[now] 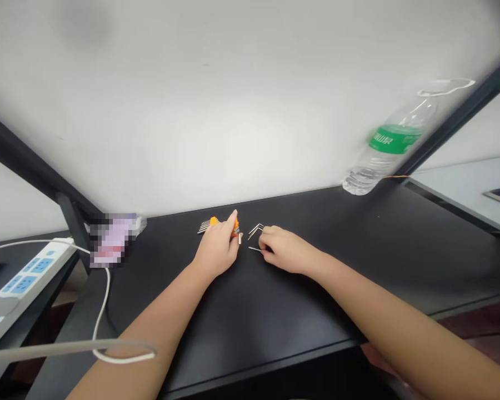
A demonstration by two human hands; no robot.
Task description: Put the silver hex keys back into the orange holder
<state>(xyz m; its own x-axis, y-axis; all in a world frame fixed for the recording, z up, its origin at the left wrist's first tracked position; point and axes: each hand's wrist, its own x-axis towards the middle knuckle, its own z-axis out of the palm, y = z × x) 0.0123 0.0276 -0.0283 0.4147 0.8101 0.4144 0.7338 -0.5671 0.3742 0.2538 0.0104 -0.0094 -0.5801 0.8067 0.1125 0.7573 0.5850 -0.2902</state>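
My left hand (217,250) is closed over an orange hex key holder (214,221) on the black table, its index finger stretched along the top. Several silver hex keys (204,226) stick out of the holder's left end, and a short metal end shows at its right. To the right, my right hand (286,250) has its fingers pinched on a thin silver hex key (255,249) that points left. Just beyond those fingertips are bent hex keys (255,228), partly hidden by the hand; whether the fingers touch them I cannot tell.
A clear plastic bottle (395,139) with a green label stands at the back right by the wall. On the left are a pixelated packet (114,239), a white cable (102,311) and a power strip (29,278). Dark metal frame bars flank the black table (250,333).
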